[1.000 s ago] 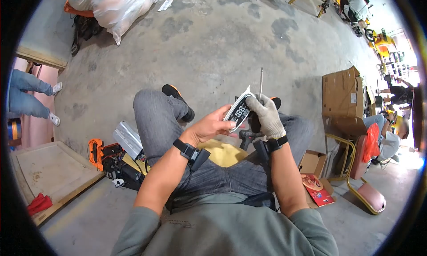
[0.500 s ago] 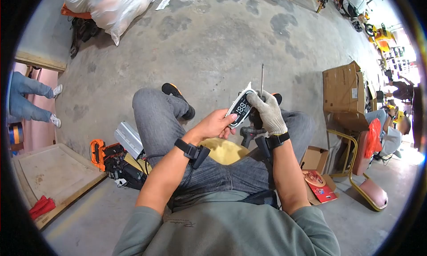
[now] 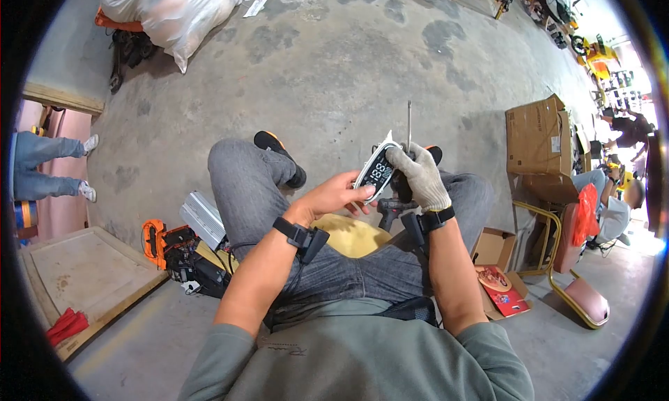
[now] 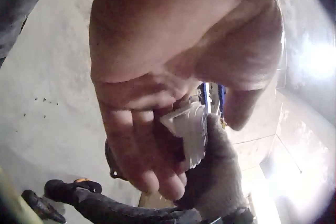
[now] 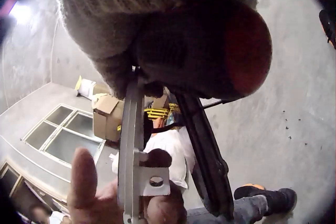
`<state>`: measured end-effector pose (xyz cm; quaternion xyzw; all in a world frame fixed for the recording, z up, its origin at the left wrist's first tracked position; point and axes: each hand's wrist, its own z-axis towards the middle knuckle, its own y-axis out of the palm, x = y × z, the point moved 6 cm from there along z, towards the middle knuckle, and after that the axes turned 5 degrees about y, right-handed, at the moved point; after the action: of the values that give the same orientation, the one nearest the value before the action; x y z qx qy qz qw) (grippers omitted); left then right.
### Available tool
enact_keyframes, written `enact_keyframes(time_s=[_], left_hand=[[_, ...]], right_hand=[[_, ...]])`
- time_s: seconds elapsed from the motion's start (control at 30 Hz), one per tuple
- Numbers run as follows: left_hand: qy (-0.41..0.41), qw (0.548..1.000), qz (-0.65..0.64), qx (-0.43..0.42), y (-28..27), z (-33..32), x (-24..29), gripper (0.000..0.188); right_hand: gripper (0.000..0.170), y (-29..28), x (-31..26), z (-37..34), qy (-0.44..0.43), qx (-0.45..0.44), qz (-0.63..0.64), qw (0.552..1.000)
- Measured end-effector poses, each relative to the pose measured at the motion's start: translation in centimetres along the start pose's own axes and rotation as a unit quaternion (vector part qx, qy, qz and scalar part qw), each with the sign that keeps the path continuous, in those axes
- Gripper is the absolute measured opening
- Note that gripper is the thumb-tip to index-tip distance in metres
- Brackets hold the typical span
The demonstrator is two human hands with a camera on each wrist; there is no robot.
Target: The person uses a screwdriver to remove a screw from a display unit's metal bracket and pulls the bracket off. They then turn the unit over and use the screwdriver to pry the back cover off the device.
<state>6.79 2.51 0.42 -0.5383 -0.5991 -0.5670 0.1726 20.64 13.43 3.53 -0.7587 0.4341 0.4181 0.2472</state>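
My bare left hand (image 3: 334, 193) grips a white-rimmed digital display panel (image 3: 376, 172) by its lower left end, thumb on the dark face with light digits. My right hand (image 3: 421, 176), in a grey knit glove, holds a screwdriver, its metal shaft (image 3: 410, 126) pointing away from me. Its thumb lies on the panel's upper right edge. In the right wrist view the dark screwdriver handle (image 5: 205, 50) has a red end. Beside the panel's edge (image 5: 128, 150) there runs a long black plastic piece (image 5: 207, 161). The left wrist view shows the left fingers curled by the panel.
A cordless drill (image 3: 389, 211) is between my legs, by a yellow surface (image 3: 348, 237). To the left lie a silver finned box (image 3: 202, 218), an orange-and-black item (image 3: 153, 242) and a wooden panel (image 3: 90, 268). Cardboard boxes (image 3: 533, 140) and a chair (image 3: 582, 300) stand right.
Both hands keep their hold on the panel and the screwdriver. The hands and panel have shifted only slightly, and the view has turned a little.
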Motion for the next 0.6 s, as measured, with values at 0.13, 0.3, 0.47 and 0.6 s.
enact_keyframes(time_s=[0.13, 0.3, 0.47, 0.6], left_hand=[[-0.052, 0.994, 0.037, 0.084, -0.6, 0.8, -1.2, 0.045], [-0.005, 0.991, 0.08, 0.108, -0.5, 0.8, -0.4, 0.038], [0.017, 0.994, 0.084, 0.067, -0.8, 0.9, -0.7, 0.024], [0.042, 0.997, 0.065, 0.022, -0.4, 0.8, -0.7, 0.018]], right_hand=[[0.037, 0.9, -0.4, -0.2, -0.014, -0.004, -0.038, 0.999], [0.035, 1.3, -0.3, -0.3, -0.016, 0.008, -0.076, 0.997], [0.033, 1.4, -0.2, -0.2, 0.002, -0.01, -0.028, 1.0], [0.032, 1.1, -0.5, -0.5, 0.014, -0.004, -0.03, 0.999]])
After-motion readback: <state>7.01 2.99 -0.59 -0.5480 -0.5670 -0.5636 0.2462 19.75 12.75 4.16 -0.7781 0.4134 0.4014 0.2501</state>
